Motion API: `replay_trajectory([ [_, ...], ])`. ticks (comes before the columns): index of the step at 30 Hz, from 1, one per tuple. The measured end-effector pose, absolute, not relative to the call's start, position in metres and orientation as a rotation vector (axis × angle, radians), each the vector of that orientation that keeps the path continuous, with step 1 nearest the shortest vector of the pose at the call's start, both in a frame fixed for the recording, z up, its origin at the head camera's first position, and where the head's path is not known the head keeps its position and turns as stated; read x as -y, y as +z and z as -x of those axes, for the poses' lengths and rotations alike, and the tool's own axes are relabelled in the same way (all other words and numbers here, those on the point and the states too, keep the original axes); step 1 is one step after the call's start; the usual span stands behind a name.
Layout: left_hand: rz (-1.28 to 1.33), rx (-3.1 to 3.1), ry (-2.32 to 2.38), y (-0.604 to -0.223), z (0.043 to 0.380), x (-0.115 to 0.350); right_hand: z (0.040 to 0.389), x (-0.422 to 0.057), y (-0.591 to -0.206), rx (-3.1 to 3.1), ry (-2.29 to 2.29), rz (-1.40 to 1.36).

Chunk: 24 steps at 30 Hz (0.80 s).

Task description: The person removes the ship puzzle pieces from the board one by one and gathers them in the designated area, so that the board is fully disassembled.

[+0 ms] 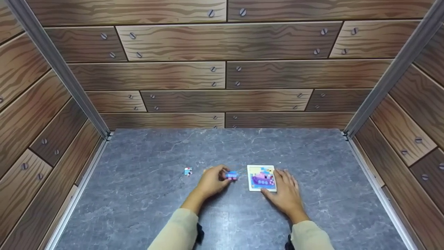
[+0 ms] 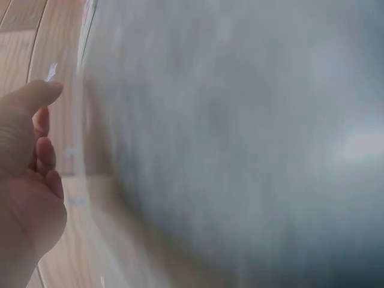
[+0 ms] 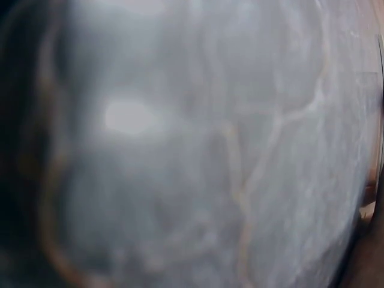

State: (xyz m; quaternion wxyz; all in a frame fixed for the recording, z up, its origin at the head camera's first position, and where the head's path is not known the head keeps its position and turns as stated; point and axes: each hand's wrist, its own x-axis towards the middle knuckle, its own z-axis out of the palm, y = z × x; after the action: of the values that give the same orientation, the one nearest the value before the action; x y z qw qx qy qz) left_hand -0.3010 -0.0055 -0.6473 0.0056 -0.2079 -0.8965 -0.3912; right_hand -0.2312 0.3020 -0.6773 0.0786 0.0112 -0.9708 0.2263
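Observation:
My left hand (image 1: 211, 181) pinches a small blue and pink jigsaw piece (image 1: 232, 175) between thumb and fingertips, close over the table. To the right lies a white-framed jigsaw board (image 1: 248, 178) with a colourful picture, purple and pink at its middle. Along its right edge rest the fingers of my right hand (image 1: 286, 193), the thumb at the lower edge. In the left wrist view the left hand (image 2: 30, 144) shows thumb and curled fingers, with a small pale bit at the thumb tip. The right wrist view shows mostly blurred tabletop.
Another jigsaw piece (image 1: 188, 171), white, blue and red, lies left of the left hand. The grey marbled table (image 1: 145, 194) is bounded by wood-patterned walls (image 1: 222, 74) at the back and both sides, with metal rails (image 1: 381, 194) along the side edges.

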Motion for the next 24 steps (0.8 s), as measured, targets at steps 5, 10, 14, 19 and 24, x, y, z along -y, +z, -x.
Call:
replay_trajectory([
  [5, 0.561, 2.835, -1.137, -0.642, 0.313, 0.037, 0.232, -0.304, -0.676, 2.901, 0.675, -0.036],
  [10, 0.47, 2.885, -1.082, -0.635, 0.325, 0.061, 0.232, -0.304, -0.676, 2.895, 0.675, -0.036],
  [14, 0.443, 2.939, -1.02, -0.635, 0.333, 0.073, 0.231, -0.304, -0.677, 2.896, 0.667, -0.034],
  [19, 0.383, 3.018, -0.952, -0.639, 0.336, 0.081, 0.23, -0.303, -0.678, 2.9, 0.678, -0.028],
  [24, 0.348, 3.048, -0.947, -0.64, 0.337, 0.085, 0.231, -0.302, -0.677, 2.91, 0.673, -0.028],
])
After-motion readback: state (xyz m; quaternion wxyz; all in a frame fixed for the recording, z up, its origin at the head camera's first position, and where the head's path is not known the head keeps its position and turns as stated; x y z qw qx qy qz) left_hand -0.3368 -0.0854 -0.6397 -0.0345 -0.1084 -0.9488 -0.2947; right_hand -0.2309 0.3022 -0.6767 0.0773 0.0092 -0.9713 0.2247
